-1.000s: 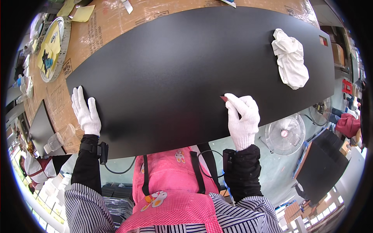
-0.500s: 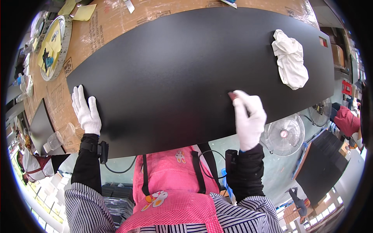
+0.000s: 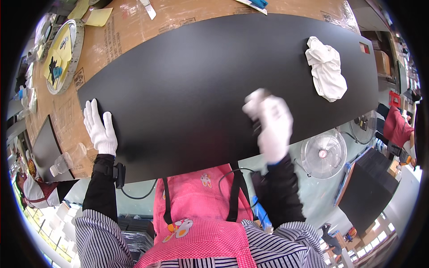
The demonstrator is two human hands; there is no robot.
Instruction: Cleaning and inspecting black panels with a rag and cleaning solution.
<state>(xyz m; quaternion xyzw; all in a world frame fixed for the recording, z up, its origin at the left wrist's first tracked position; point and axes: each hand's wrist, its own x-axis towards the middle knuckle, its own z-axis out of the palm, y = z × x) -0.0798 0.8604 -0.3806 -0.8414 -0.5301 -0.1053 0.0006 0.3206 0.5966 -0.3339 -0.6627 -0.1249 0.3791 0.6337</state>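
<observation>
Closest in, my pink checked apron (image 3: 201, 223) fills the bottom of the view. Just above it, my left hand (image 3: 101, 129) lies flat, grip apart with fingers spread, pressing on the near-left corner of the black panel (image 3: 210, 76), I'd judge to keep it from sliding. My right hand (image 3: 269, 125) is a blur over the panel's near edge; it seems curled round something small and dark, but I cannot tell what, or how tight that grip is. Up and right of that grip, a crumpled white cloth (image 3: 327, 67) sits on the panel, within reach. A small red-and-white label (image 3: 364, 48) marks the panel's far-right corner. Beyond the left grip, the cardboard-covered worktop (image 3: 134, 27) carries a round tray (image 3: 60, 56) and yellow paper sheets (image 3: 99, 17).
</observation>
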